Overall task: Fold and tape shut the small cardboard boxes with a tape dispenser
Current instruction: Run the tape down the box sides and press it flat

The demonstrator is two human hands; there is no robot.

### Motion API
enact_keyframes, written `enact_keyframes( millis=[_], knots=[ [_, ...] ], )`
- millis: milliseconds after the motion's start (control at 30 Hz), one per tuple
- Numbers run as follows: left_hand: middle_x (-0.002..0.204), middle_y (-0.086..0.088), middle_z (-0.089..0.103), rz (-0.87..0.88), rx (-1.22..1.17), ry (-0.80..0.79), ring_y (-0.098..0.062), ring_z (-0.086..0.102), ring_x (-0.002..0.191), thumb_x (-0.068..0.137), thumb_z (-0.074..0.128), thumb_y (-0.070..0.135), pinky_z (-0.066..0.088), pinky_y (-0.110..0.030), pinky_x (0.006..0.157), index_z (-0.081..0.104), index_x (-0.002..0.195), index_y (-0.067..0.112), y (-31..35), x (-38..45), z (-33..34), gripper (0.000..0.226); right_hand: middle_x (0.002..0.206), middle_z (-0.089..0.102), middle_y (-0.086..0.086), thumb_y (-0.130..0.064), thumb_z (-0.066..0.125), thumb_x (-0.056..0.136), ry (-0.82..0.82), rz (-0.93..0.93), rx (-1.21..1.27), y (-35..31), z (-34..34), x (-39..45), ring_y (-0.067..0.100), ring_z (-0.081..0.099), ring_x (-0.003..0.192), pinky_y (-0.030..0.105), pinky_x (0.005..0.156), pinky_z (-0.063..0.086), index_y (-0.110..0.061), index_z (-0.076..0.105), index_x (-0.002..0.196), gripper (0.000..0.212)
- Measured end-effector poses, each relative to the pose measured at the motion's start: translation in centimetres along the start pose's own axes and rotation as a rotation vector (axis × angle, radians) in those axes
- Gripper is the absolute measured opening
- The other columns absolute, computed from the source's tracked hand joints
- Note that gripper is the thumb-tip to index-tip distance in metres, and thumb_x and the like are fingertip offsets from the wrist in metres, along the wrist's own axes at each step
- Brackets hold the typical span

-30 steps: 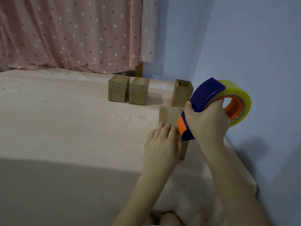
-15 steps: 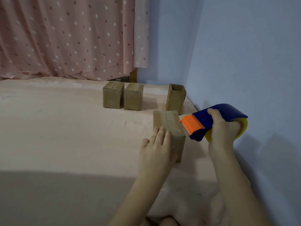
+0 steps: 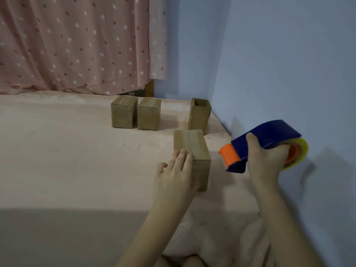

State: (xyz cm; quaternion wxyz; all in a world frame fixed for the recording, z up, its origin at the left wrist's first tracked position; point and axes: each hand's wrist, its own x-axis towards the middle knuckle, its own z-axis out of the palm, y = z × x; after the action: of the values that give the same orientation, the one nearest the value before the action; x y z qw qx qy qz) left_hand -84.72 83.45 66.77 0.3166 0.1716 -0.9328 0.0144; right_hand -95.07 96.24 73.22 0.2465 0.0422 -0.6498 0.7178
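Right hand (image 3: 264,160) clenches the blue-and-orange tape dispenser (image 3: 256,145); left hand (image 3: 175,174) lies flat, steadying the small brown cardboard box (image 3: 192,149). Best press firmly along that seam.

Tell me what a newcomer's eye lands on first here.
The blue and orange tape dispenser, gripped in the right hand near the blue wall, stands out first. Next comes the closed cardboard box under the left hand, with three more boxes behind it, the rightmost one open on top.

Open box (image 3: 199,114) interior too dark
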Motion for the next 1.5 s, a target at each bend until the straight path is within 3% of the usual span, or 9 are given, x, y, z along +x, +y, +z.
enact_keyframes(
  millis=[300, 500, 667, 800, 867, 1000, 1233, 1367, 1500],
  knots=[
    [0.126, -0.004, 0.064, -0.016, -0.045, -0.006, -0.021, 0.059, 0.118, 0.067, 0.077, 0.042, 0.051, -0.041, 0.088, 0.066, 0.12, 0.015, -0.4, -0.2, 0.0, 0.061, 0.108, 0.063, 0.006, -0.017, 0.073, 0.079, -0.108, 0.098, 0.018, 3.4, 0.4, -0.3, 0.016, 0.062, 0.087, 0.015, 0.056, 0.044, -0.005, 0.049, 0.124, 0.052],
    [0.148, 0.011, 0.04, -0.093, -0.09, -0.142, -0.016, 0.037, 0.138, 0.091, 0.006, 0.063, 0.025, -0.037, 0.111, 0.043, 0.141, 0.031, -3.5, -0.3, -1.4, 0.07, 0.091, 0.058, -0.009, -0.016, 0.073, 0.079, -0.102, 0.199, 0.087, 3.9, 2.6, -2.4, 0.007, 0.059, 0.076, 0.017, 0.056, 0.045, -0.017, 0.047, 0.112, 0.042],
    [0.131, -0.001, 0.06, -0.063, 0.0, -0.073, -0.025, 0.045, 0.133, 0.097, 0.015, 0.049, 0.032, -0.043, 0.108, 0.068, 0.116, 0.025, -4.1, 1.3, -4.0, 0.061, 0.087, 0.056, -0.015, -0.016, 0.073, 0.081, -0.057, 0.294, 0.203, 4.3, 4.0, -4.1, 0.006, 0.059, 0.075, 0.017, 0.058, 0.047, -0.021, 0.043, 0.109, 0.041],
    [0.16, 0.002, 0.011, 0.092, -0.053, -0.195, -0.015, 0.003, 0.147, 0.1, 0.014, 0.048, -0.007, -0.025, 0.111, 0.024, 0.15, 0.021, -1.5, 2.8, -3.5, 0.058, 0.093, 0.058, -0.01, -0.017, 0.072, 0.081, -0.021, 0.314, 0.187, 4.6, 4.0, -3.9, 0.006, 0.057, 0.075, 0.017, 0.059, 0.046, -0.017, 0.047, 0.113, 0.041],
    [0.159, 0.0, 0.017, 0.173, -0.074, -0.251, -0.015, 0.009, 0.147, 0.098, 0.006, 0.049, -0.006, -0.027, 0.11, 0.017, 0.152, 0.019, -0.5, 2.5, -2.4, 0.063, 0.097, 0.06, -0.005, -0.018, 0.072, 0.081, -0.011, 0.325, 0.185, 4.8, 3.9, -3.7, 0.006, 0.059, 0.076, 0.017, 0.058, 0.045, -0.012, 0.05, 0.116, 0.042],
    [0.142, -0.003, 0.049, 0.153, -0.05, -0.177, -0.017, 0.039, 0.136, 0.098, 0.016, 0.037, 0.015, -0.033, 0.112, 0.048, 0.139, 0.013, -1.5, 1.7, -1.0, 0.057, 0.091, 0.061, -0.007, -0.019, 0.072, 0.081, 0.026, 0.384, 0.229, 5.0, 3.3, -3.3, 0.01, 0.061, 0.08, 0.021, 0.062, 0.049, -0.012, 0.051, 0.112, 0.038],
    [0.134, -0.001, 0.058, 0.164, -0.004, -0.162, -0.016, 0.051, 0.128, 0.093, 0.03, 0.036, 0.021, -0.034, 0.109, 0.057, 0.131, 0.014, -0.8, 2.1, -0.4, 0.052, 0.089, 0.065, -0.006, -0.018, 0.072, 0.077, 0.055, 0.429, 0.346, 4.0, 1.8, -0.2, 0.016, 0.066, 0.082, 0.03, 0.068, 0.055, -0.011, 0.057, 0.109, 0.036],
    [0.14, -0.001, 0.052, 0.19, -0.011, -0.172, -0.016, 0.044, 0.134, 0.093, 0.024, 0.042, 0.015, -0.032, 0.11, 0.05, 0.137, 0.014, -0.7, 2.1, -0.9, 0.059, 0.081, 0.062, -0.009, -0.015, 0.07, 0.077, 0.102, 0.437, 0.384, 4.1, 0.3, 1.2, 0.007, 0.062, 0.069, 0.025, 0.062, 0.051, -0.018, 0.056, 0.086, 0.017],
    [0.157, 0.006, 0.023, 0.223, -0.063, -0.208, -0.009, 0.014, 0.146, 0.086, 0.003, 0.052, -0.007, -0.023, 0.112, 0.023, 0.151, 0.021, -0.9, 2.5, -1.1, 0.075, 0.1, 0.062, -0.005, -0.016, 0.071, 0.08, 0.026, 0.26, 0.249, 4.2, -0.1, 0.4, 0.006, 0.062, 0.08, 0.01, 0.053, 0.047, -0.01, 0.049, 0.12, 0.046]
  ],
)
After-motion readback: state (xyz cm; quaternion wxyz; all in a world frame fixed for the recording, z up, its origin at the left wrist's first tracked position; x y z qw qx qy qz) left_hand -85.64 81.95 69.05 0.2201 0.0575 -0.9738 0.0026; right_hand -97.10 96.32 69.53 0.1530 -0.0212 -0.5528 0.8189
